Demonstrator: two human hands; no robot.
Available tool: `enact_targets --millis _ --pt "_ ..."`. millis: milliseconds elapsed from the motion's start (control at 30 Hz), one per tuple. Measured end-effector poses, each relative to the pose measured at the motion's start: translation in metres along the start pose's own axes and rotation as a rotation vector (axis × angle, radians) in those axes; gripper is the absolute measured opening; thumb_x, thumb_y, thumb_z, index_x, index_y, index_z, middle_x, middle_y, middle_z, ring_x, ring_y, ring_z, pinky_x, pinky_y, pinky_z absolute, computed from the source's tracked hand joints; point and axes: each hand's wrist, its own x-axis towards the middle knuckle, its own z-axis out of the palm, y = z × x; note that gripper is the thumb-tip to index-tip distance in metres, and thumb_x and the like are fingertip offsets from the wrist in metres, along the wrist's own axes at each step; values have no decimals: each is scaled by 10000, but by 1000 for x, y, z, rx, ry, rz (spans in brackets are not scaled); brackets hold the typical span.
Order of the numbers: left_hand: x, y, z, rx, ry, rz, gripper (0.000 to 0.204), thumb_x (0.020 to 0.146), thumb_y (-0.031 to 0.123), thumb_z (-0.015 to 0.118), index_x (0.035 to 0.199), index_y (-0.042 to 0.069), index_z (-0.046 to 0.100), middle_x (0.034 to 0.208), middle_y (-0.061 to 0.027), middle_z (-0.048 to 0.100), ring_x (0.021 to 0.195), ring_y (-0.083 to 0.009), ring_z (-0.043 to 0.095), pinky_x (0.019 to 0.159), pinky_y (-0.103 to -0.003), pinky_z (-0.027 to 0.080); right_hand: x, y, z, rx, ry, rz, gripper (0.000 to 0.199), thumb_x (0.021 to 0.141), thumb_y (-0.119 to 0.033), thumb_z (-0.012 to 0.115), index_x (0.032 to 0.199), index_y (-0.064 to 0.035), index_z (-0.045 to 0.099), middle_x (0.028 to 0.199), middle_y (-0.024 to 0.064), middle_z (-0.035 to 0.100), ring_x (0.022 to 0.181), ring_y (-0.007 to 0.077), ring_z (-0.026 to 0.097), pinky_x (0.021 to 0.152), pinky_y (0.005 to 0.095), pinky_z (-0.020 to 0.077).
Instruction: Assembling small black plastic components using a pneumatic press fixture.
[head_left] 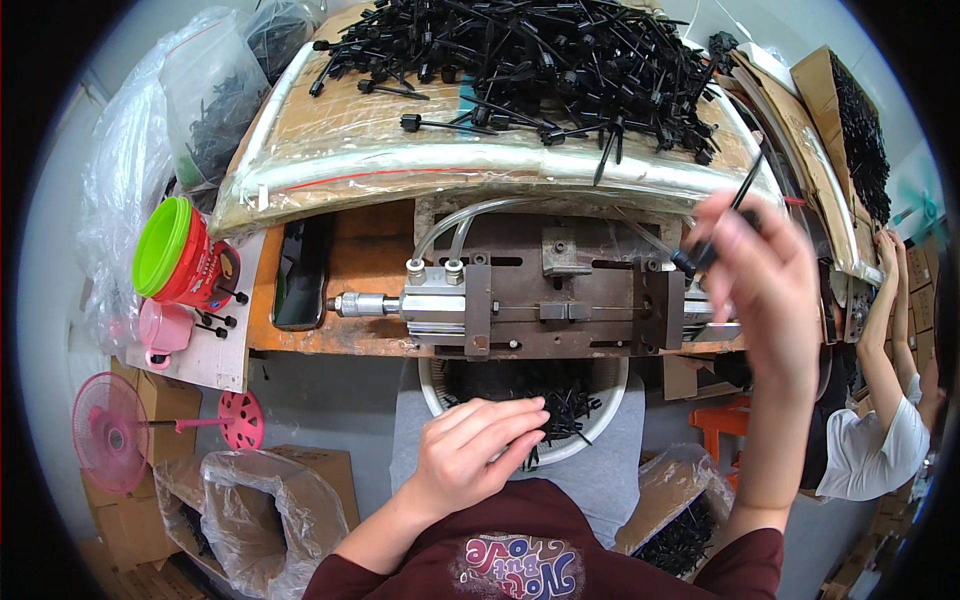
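Observation:
Raised at the right of the metal fixture, my right hand [765,265] is closed on black plastic stemmed parts [747,182]. A thin stem sticks up past the fingers and a knobbed end shows by the fixture; motion blurs this hand, and how many parts it holds is unclear. My left hand [480,445] rests over the white basket [432,392] on my lap, its fingers stretched out. Black parts [570,400] lie in that basket, close to the left fingertips. The fixture [565,310] has a small clamp block at its middle and a pneumatic cylinder [435,310] at its left.
A large heap of similar black parts [520,70] covers the wrapped cardboard [400,165] behind the fixture. At left are a phone [301,275], a red bucket [190,260], a pink cup [163,330] and a pink fan [110,430]. Another person's arms [882,310] show at far right.

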Motion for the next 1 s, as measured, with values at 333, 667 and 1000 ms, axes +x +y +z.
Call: enact_targets --millis 333,667,1000 --pt "41 21 12 -68 114 113 448 684 45 853 1100 -1 695 1008 -122 714 840 -269 696 726 -348 568 -75 59 41 147 -110 272 210 949 -38 646 1141 46 638 833 24 640 557 52 588 461 190 441" --pt "35 19 7 9 64 40 367 678 39 839 1029 36 731 973 -83 713 871 -255 687 735 -329 551 -88 80 29 250 98 166 238 963 -19 595 1186 64 599 907 116 681 575 79 564 497 201 429" --pt "36 -4 32 371 -56 101 253 724 41 768 969 9 713 1251 -123 665 965 -260 674 804 -344 547 -97 84 24 79 364 -154 236 966 24 560 1193 88 572 1116 235 673 751 173 662 631 253 528"
